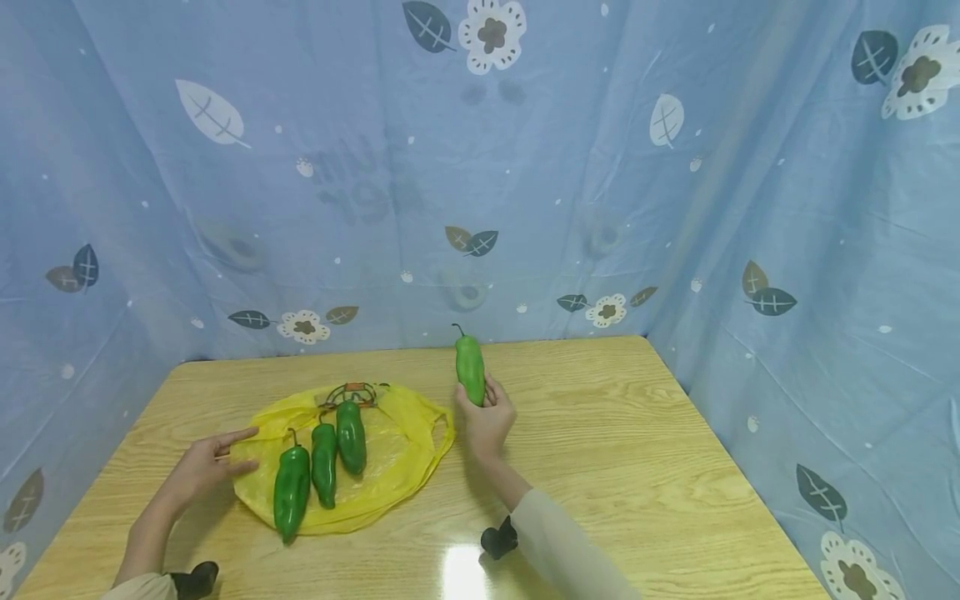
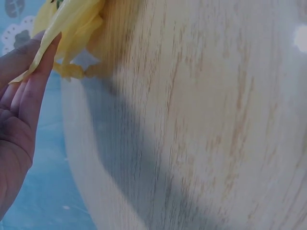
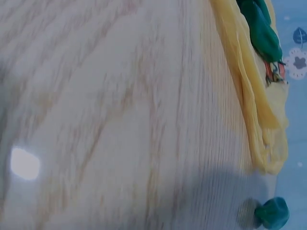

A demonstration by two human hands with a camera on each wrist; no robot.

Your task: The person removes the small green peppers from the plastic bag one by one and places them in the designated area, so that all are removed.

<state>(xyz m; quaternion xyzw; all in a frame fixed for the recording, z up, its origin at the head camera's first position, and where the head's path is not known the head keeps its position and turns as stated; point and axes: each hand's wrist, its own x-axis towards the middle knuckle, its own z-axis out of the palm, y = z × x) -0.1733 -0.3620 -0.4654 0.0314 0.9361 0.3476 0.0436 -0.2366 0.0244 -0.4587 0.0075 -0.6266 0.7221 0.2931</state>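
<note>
A yellow plastic bag [image 1: 390,479] lies spread flat on the wooden table. At its left edge my left hand [image 1: 198,471] pinches the thin plastic, which runs between thumb and fingers in the left wrist view. Three green peppers rest on the bag: a long one [image 1: 292,492] nearest the left hand, a slimmer one [image 1: 324,465] beside it, and one [image 1: 351,437] farther back. To the right of the bag, my right hand [image 1: 487,425] grips a lighter green pepper [image 1: 470,367] by its lower end, stem pointing away.
The wooden table [image 1: 600,467] ends at a blue curtain [image 1: 540,183] with leaf and flower prints, which also hangs along both sides. A looped bag handle [image 1: 448,429] extends toward the right forearm. Black wrist mounts [image 1: 498,540] sit at the sleeves.
</note>
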